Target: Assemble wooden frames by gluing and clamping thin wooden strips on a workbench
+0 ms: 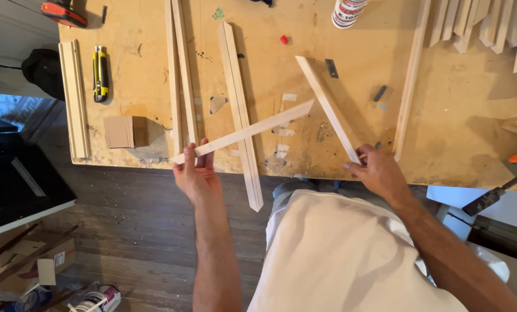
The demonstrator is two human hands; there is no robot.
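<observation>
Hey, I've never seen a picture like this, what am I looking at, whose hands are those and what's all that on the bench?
There is no machine here. A person wears a camera on the head, so you look down past their pale shirt at their own two hands. The left hand holds one end of a thin wooden strip. The right hand holds the near end of a second strip. The two strips lean toward each other, their far ends close together above a workbench. On the bench lie more wood strips, a yellow utility knife, a small cardboard box and a glue bottle at the far edge.
</observation>
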